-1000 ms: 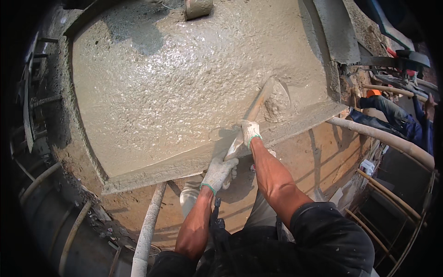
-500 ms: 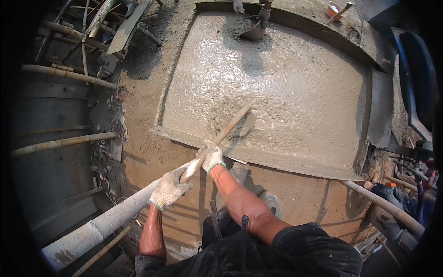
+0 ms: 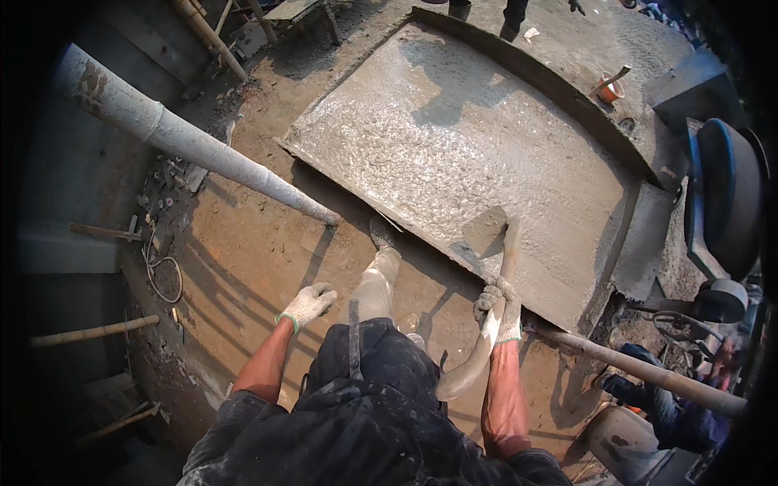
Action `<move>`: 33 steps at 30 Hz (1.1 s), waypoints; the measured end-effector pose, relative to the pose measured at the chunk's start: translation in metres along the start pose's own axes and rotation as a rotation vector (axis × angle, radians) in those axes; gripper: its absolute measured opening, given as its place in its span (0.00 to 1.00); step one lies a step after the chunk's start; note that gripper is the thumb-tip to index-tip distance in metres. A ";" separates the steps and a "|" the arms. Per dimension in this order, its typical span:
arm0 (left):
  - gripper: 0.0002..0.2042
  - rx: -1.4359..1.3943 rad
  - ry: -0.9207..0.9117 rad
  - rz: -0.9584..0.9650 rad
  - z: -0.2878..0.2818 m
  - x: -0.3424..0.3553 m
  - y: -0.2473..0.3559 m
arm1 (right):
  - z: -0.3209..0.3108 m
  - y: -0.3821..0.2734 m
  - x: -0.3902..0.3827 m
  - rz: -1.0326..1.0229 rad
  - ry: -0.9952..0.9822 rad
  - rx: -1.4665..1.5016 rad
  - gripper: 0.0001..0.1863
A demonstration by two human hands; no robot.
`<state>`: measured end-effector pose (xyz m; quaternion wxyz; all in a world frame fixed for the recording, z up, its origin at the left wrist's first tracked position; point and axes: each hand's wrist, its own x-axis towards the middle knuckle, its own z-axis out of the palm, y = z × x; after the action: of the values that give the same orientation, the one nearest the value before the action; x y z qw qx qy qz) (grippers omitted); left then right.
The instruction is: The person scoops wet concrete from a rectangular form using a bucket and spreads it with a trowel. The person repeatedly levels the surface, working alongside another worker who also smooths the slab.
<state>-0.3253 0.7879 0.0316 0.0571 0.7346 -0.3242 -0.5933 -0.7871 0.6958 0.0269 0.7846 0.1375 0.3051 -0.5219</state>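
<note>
My right hand, in a whitish work glove, is wrapped round the wooden handle of a hoe. The handle slants from the wet mortar back past my right side. Its grey, caked blade rests at the near edge of a wide, low mixing tray. Wet grey mortar covers the tray's bed. To the left, clear of the handle, my gloved left hand hangs over the brown ground with fingers apart and nothing in them.
A thick pale bamboo pole runs in from the upper left; another pole lies by the tray's near right corner. An orange bucket stands behind the tray. Blue-rimmed machinery is at right. A co-worker's leg shows at the far edge.
My left hand has let go of the hoe handle and moved aside. My right hand and the hoe have shifted right, the blade closer to the near edge. The view has turned; the co-worker's shovel left view.
</note>
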 end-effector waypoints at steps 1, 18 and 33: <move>0.34 0.304 0.106 0.048 0.007 0.001 -0.043 | -0.026 -0.017 -0.044 -0.005 0.035 0.064 0.16; 0.28 0.361 0.036 0.083 -0.021 -0.058 -0.095 | -0.370 0.058 -0.326 0.018 0.633 0.002 0.11; 0.28 -0.047 0.327 0.036 0.005 -0.179 -0.395 | -0.424 0.204 -0.338 0.320 0.694 -0.291 0.09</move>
<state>-0.1838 1.1965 -0.0058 0.1368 0.8141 -0.3095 -0.4720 -0.8360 1.2559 -0.1123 0.7177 0.2385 0.5971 -0.2673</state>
